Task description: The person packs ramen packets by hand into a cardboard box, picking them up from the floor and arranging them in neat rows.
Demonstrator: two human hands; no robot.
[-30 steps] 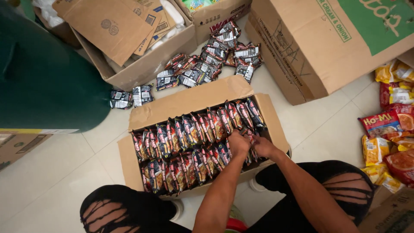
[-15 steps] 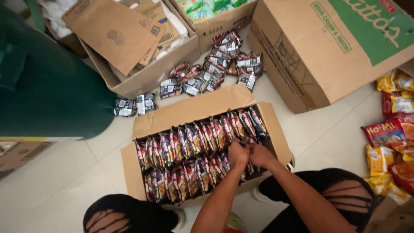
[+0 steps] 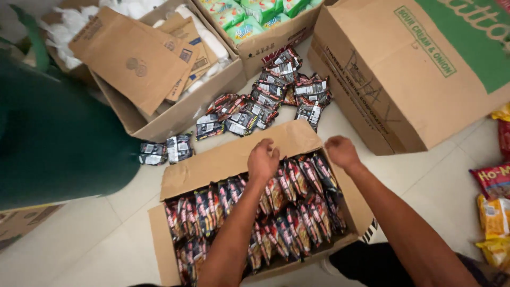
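Hands over open corrugated cardboard box (image 3: 223, 165) packed with glossy dark snack sachets (image 3: 297, 212) standing in rows. Left hand (image 3: 263, 159) curled, knuckles up, at far flap edge; whether it grips anything, cannot tell. Right hand (image 3: 341, 152) apart, loosely closed, empty, above box's far right corner. Beyond hands, loose sachets (image 3: 276, 98) heaped on pale tile floor.

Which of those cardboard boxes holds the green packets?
The box at the top centre, behind the loose dark sachets. It alone shows green packets; the nearest box holds dark sachets.
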